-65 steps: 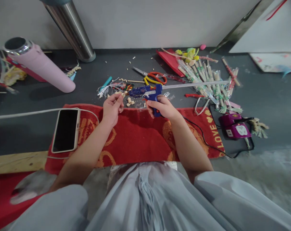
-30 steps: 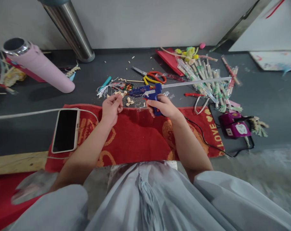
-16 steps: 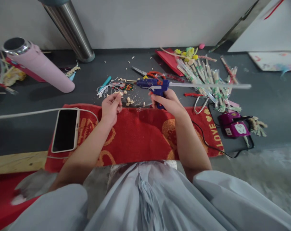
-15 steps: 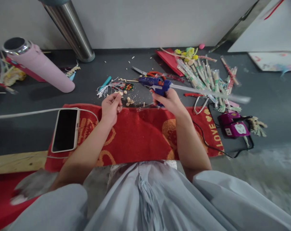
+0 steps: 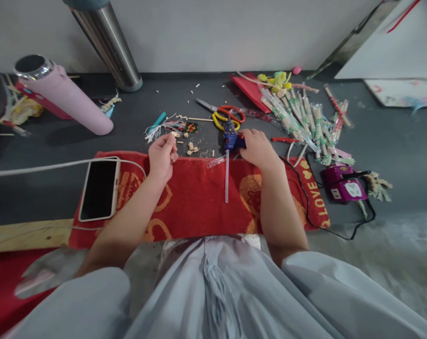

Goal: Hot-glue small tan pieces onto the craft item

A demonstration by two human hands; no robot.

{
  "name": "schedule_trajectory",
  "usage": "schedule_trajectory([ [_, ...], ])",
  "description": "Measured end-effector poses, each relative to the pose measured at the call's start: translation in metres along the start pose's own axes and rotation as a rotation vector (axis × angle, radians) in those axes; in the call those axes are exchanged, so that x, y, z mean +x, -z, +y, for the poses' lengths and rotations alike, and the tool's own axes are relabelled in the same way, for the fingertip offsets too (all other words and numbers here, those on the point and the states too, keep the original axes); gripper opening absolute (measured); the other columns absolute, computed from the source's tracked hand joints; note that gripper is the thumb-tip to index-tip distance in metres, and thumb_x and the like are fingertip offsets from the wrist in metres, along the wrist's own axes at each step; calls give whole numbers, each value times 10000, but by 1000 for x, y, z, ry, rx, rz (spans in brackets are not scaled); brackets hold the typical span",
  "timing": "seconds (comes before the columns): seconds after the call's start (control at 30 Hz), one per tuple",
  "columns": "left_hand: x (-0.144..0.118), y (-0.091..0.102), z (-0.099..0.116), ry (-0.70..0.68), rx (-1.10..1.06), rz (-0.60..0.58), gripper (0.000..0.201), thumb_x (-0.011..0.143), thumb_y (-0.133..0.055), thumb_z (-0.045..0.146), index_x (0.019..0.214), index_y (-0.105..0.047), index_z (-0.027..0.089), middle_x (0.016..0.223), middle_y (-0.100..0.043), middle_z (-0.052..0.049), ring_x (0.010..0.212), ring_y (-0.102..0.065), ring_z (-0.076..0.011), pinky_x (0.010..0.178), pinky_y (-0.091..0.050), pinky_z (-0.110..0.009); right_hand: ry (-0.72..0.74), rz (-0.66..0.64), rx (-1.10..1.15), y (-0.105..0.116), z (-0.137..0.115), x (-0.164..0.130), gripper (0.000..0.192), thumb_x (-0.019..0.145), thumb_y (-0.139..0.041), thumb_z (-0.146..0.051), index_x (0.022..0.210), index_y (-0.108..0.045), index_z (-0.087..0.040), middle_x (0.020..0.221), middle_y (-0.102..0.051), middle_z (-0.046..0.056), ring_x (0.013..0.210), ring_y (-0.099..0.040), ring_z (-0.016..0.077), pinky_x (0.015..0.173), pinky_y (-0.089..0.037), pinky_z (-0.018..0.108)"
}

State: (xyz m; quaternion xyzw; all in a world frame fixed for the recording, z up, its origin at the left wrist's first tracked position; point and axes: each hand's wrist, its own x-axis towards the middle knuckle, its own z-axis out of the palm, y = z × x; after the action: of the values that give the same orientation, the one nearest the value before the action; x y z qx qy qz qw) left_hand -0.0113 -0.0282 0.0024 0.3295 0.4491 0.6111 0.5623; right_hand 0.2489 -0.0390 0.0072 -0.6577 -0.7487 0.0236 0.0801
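Note:
My right hand (image 5: pixel 258 148) is closed round the handle of a blue glue gun (image 5: pixel 230 135). The gun's nozzle points to the back, and a long clear glue stick (image 5: pixel 227 176) sticks out of it towards me, over the red towel (image 5: pixel 202 202). My left hand (image 5: pixel 162 155) hovers at the towel's far edge, thumb and forefinger pinched on a small pale wooden piece (image 5: pixel 173 134). Just beyond it lie wood crumbs (image 5: pixel 192 149), a white-threaded tassel (image 5: pixel 157 132) and a thin wooden stick (image 5: pixel 199 119). Scissors (image 5: pixel 222 113) with red and yellow handles lie behind the gun.
A pink bottle (image 5: pixel 68 101) and a steel flask (image 5: pixel 117 47) stand at the left. A phone (image 5: pixel 99 190) with a white cable rests on the towel. Wrapped stick bundles (image 5: pixel 301 113) lie at the right, near a purple power adapter (image 5: pixel 343 183) with a black cord.
My right hand has swung the glue gun from pointing left to pointing away, so its glue stick now points towards me. The scissors' yellow handle shows. My left hand is nearly still.

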Motion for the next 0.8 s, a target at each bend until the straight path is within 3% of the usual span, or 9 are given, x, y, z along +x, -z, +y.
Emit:
schedule_trajectory([
  [0.23,2,1,-3,-18,25,43,238,702,-798,335,752,-625,179,482,-490,85,335,-324,-8,319,-232,-157,-43,105,-123,27,-23,-1,328,832,-503,-185,1114,-599,-50,1068,-613,235,1032,-561,349,857,-449,465],
  [0.37,2,1,-4,0,38,32,233,713,-789,323,757,-622,167,474,-489,81,331,-328,-10,318,-227,-155,113,55,-92,40,-43,31,257,870,-448,-168,1013,-639,-72,1034,-645,209,997,-596,314,869,-453,433],
  [0.57,-1,0,-3,14,8,29,241,692,-798,312,761,-627,156,454,-503,71,336,-346,-14,319,-222,-144,330,-25,-18,19,-73,103,262,853,-434,-145,945,-679,-122,1006,-692,150,974,-607,274,869,-452,395],
  [0.8,-3,-1,-3,47,-10,25,232,708,-782,307,779,-630,148,459,-501,71,355,-348,-19,331,-225,-145,357,-83,-39,-4,-103,157,333,833,-434,-157,1023,-706,-130,1106,-687,152,1021,-614,272,879,-461,381],
])
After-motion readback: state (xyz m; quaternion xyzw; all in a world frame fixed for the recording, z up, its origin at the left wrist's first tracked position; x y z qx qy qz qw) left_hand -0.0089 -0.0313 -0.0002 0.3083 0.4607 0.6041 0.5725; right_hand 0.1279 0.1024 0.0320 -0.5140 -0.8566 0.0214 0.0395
